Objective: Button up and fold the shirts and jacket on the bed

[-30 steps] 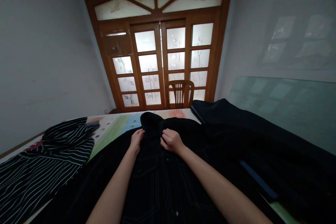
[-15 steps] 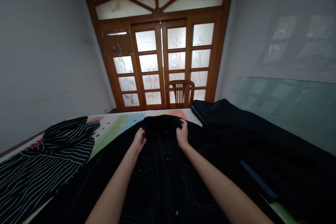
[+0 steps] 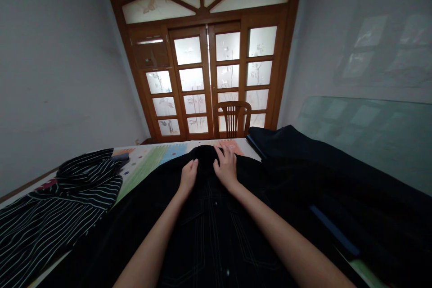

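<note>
Loosely spread, our right hand (image 3: 225,167) touches the collar (image 3: 205,156) of the black jacket (image 3: 216,234); our left hand (image 3: 189,176) curls at its other side, whether pinching cloth we cannot tell. The jacket lies front up on the patterned cover (image 3: 146,165), beside the striped garment (image 3: 76,202).

The black jacket (image 3: 214,229) — pale-stitched, front facing up — lies spread out, its collar (image 3: 205,155) at the far end.

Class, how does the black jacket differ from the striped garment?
The black jacket is plain with pale stitching; the striped garment carries light lines. The left hand and right hand are at the jacket's collar; no hand touches the striped garment. Both are dark and lie on the patterned cover.
</note>
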`<state>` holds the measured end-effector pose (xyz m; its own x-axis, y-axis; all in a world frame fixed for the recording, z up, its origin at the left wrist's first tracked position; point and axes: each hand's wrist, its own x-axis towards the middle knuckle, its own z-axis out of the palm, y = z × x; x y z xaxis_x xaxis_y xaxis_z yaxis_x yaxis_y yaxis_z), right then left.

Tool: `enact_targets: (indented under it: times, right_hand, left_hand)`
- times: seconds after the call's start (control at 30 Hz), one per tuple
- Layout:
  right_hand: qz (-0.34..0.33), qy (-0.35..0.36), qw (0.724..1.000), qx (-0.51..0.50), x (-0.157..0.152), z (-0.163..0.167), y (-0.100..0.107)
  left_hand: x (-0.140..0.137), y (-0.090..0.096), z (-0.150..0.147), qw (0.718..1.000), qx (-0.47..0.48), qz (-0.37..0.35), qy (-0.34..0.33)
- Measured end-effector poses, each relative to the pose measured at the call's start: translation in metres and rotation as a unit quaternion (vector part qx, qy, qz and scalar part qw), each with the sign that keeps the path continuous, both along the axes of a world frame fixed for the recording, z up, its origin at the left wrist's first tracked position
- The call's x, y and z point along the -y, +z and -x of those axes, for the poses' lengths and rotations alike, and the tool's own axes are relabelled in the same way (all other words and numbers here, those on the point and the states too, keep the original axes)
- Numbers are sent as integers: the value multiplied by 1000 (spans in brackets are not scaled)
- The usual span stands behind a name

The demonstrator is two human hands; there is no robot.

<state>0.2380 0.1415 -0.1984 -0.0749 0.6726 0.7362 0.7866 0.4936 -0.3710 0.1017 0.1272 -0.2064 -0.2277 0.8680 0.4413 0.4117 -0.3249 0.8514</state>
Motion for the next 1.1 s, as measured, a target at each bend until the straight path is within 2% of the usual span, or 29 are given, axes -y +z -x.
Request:
enact_targets:
  times: [0.13,0.27,0.47,0.63,0.83,1.0,1.1]
  right_hand:
    - [-49,99,992,53,5,7,8]
    - [-65,139,987,48,6,9,14]
    - [-80,176,978,78,1,1,12]
    - [-73,170,981,57,-2,-1,8]
    - [-46,153,987,-16,-4,1,10]
    - [-9,151,984,-89,-14,-5,11]
    - [14,175,977,-120,-20,-9,11]
  left_hand:
    - [6,4,-8,990,-140,1,-25]
    - [13,7,-11,968,-248,5,-45]
    - [19,0,-19,951,-306,-39,15]
    - [18,-8,-21,958,-266,-87,68]
    - [20,-6,-34,978,-125,-115,120]
    - [16,1,-33,988,-12,-99,121]
    - [17,8,-29,991,9,-90,104]
